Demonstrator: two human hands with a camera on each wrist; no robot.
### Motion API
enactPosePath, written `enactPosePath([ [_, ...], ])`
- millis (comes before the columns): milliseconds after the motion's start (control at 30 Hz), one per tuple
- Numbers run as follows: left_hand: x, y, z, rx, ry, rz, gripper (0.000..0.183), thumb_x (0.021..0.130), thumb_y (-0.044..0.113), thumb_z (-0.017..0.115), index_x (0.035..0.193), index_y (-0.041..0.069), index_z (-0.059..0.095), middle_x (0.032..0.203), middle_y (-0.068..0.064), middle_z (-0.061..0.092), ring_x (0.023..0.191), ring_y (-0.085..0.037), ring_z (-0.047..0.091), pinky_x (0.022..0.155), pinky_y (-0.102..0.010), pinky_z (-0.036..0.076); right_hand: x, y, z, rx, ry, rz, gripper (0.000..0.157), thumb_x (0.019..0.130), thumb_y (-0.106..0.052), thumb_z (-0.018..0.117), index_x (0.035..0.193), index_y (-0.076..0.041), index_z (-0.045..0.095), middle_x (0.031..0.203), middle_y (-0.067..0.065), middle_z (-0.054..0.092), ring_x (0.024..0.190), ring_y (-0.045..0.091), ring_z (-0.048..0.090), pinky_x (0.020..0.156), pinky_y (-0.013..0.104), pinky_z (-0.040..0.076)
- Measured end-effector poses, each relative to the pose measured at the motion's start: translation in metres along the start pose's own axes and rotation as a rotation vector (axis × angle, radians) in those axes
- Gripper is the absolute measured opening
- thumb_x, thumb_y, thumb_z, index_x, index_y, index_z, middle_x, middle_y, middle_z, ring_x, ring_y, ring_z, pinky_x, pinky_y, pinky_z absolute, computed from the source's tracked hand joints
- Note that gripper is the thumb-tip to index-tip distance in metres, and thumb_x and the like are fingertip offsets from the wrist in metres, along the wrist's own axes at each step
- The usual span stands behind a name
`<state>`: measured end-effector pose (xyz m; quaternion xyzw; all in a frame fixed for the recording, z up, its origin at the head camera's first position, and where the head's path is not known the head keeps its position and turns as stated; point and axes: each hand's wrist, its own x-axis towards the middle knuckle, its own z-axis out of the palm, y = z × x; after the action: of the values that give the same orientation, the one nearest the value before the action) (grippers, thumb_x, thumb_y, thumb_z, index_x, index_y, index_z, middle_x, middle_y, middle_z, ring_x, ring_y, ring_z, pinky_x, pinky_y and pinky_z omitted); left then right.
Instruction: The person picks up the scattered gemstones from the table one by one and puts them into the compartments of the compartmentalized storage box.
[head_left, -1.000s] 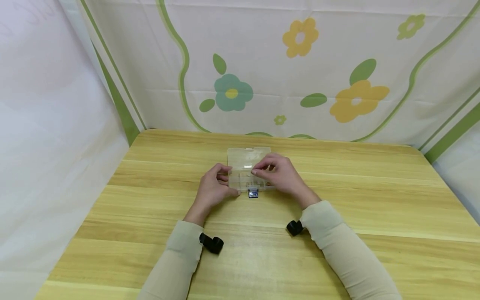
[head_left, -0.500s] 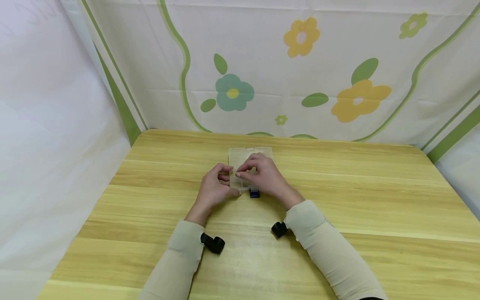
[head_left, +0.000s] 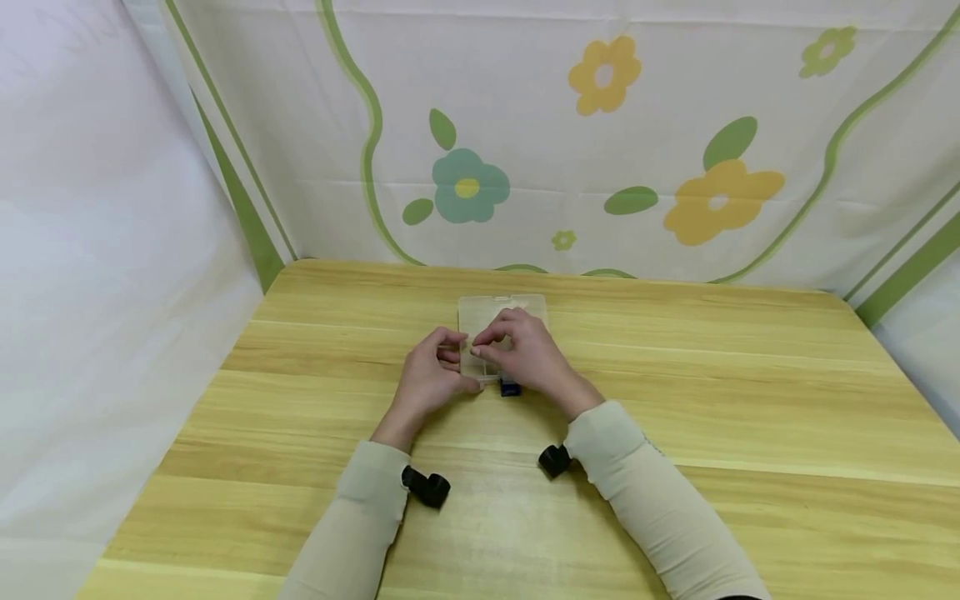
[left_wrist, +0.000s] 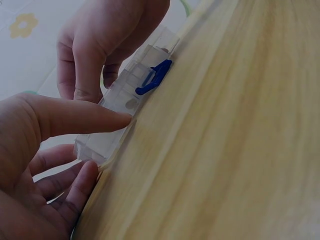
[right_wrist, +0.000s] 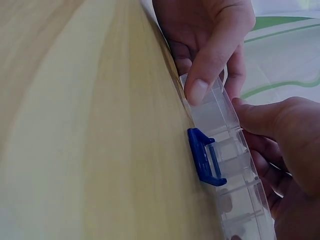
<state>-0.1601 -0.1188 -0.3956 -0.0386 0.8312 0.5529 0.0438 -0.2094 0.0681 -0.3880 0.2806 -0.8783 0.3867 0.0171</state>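
Observation:
A clear plastic compartment box [head_left: 472, 312] lies on the table with its lid flipped back. My left hand [head_left: 429, 375] grips its left end, thumb [right_wrist: 198, 91] on the front edge and fingers behind. Over the left compartments, my right hand [head_left: 528, 354] has thumb and forefinger brought together in a pinch on a tiny piece, almost wholly hidden by the fingertips. A blue latch [right_wrist: 201, 160] hangs open at the box's front. Small round pieces [right_wrist: 226, 203] show through some compartment walls in the right wrist view.
The box stands on a wood-grain table [head_left: 480, 533], near its back edge. A white cloth backdrop [head_left: 540, 150] with printed flowers rises behind, and white cloth [head_left: 112, 292] hangs at the left. Black wrist cameras [head_left: 427, 487] sit on both sleeves.
My right hand has moved left, from over the middle of the box to its left compartments, still pinching, and has since stayed almost still. The left hand keeps its grip.

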Motion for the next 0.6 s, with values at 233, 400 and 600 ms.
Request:
enactPosePath([
  [233, 0.0, 0.001, 0.001, 0.0, 0.001, 0.004, 0.068, 0.071, 0.002, 0.096, 0.132, 0.014, 0.069, 0.126, -0.011, 0.069, 0.106, -0.027, 0.067, 0.095, -0.044, 0.06, -0.001, 0.0, -0.001, -0.019, -0.004, 0.018, 0.009, 0.095, -0.02, 0.084, 0.101, -0.014, 0.086, 0.099, 0.0, 0.075, 0.098, 0.021, 0.063, 0.089, 0.041, 0.054],
  [400, 0.0, 0.001, 0.002, 0.005, 0.002, 0.011, 0.069, 0.071, 0.002, 0.096, 0.133, 0.013, 0.069, 0.125, -0.012, 0.07, 0.107, -0.028, 0.067, 0.095, -0.044, 0.06, -0.005, 0.001, -0.005, -0.038, 0.019, 0.011, 0.007, 0.094, -0.02, 0.085, 0.1, -0.015, 0.086, 0.098, 0.0, 0.075, 0.097, 0.021, 0.062, 0.084, 0.038, 0.053],
  [600, 0.0, 0.0, 0.001, 0.012, 0.011, 0.013, 0.071, 0.069, -0.001, 0.095, 0.133, 0.011, 0.069, 0.121, -0.014, 0.072, 0.108, -0.03, 0.067, 0.096, -0.046, 0.059, -0.014, 0.007, -0.016, -0.029, 0.068, 0.043, 0.005, 0.093, -0.017, 0.086, 0.097, -0.015, 0.085, 0.098, -0.002, 0.074, 0.097, 0.02, 0.063, 0.083, 0.037, 0.052],
])
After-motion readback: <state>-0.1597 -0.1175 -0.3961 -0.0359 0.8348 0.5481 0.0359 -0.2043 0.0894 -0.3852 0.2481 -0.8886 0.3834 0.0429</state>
